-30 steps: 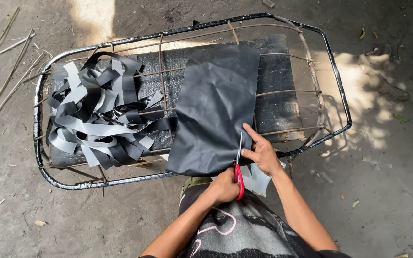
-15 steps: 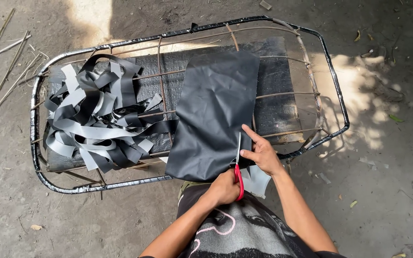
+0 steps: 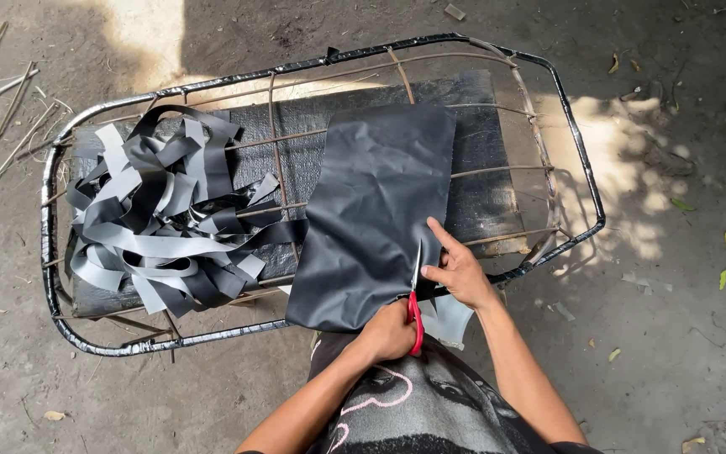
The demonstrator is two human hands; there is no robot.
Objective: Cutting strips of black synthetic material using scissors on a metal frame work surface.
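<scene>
Leftmost, a heap of cut grey strips [image 3: 161, 227] lies on the wire-frame rack [image 3: 44, 252]. Next, the dark sheet [image 3: 380, 210] lies over the rack's middle, its near edge under the blades. The left hand [image 3: 390, 330] is closed around red-handled scissors [image 3: 414, 304]; the right hand [image 3: 457, 273], fingers spread, presses the sheet beside the cut. Holding the sheet taut and steering the blades parallel to the edge should give an even strip.

Both forearms bare, reaching forward from bottom edge, converging toward centre. Left hand [image 3: 390, 330] curled in closed grip, knuckles up, fingers wrapped tight, wrist straight. Right hand [image 3: 460, 271] just beside it, palm down, index finger extended forward, other fingers bent, thumb tucked toward left hand. Hands nearly touching.
</scene>
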